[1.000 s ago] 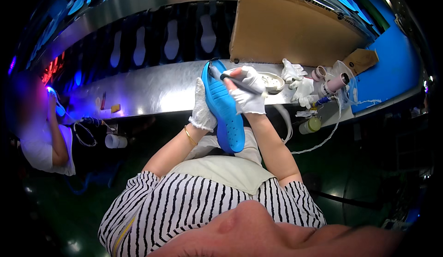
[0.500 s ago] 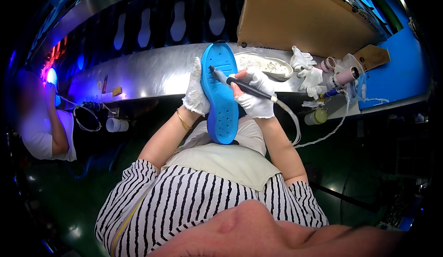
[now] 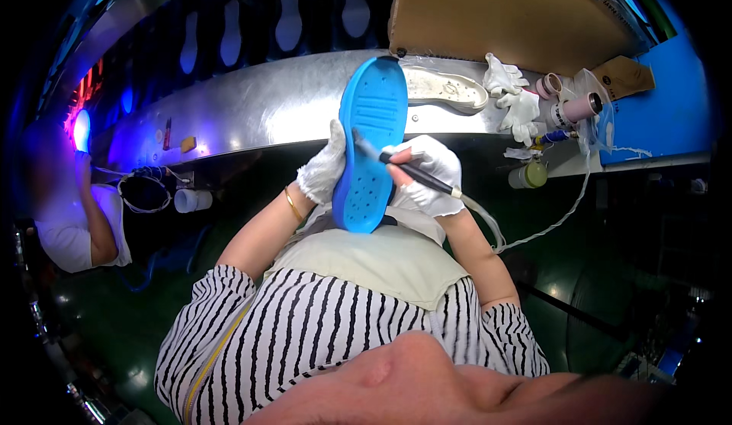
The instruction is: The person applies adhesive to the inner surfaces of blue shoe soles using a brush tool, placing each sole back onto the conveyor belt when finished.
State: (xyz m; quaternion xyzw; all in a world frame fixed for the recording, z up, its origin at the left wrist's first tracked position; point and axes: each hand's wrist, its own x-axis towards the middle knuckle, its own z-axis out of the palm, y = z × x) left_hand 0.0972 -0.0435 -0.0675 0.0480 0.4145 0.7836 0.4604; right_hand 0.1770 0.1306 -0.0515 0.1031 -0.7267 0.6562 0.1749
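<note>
A blue shoe sole (image 3: 381, 120) stands tilted in front of me, its ribbed and dimpled inner face toward me and its lower end near my lap. My gloved left hand (image 3: 324, 167) is closed around its left edge, fingers partly behind it. In my gloved right hand (image 3: 435, 175) is a black-handled brush (image 3: 419, 172), held like a pen, with bare fingertips showing. Its pale bristle end meets the inner face by the left edge, around the sole's middle. From the handle's back end runs a whitish hose (image 3: 484, 215).
On the metal bench (image 3: 267, 105) lie a whitish sole (image 3: 442, 89), white gloves (image 3: 503, 76) and a pink cylinder (image 3: 583, 107). A jar (image 3: 528, 175) hangs by the bench's front edge. Behind are a cardboard box (image 3: 503, 21) and dark racked soles (image 3: 288, 21). Another person (image 3: 80, 219) sits at left.
The brush tip has moved down the sole, from the ribbed part to lower along the left edge. The sole now leans more to the right at its top.
</note>
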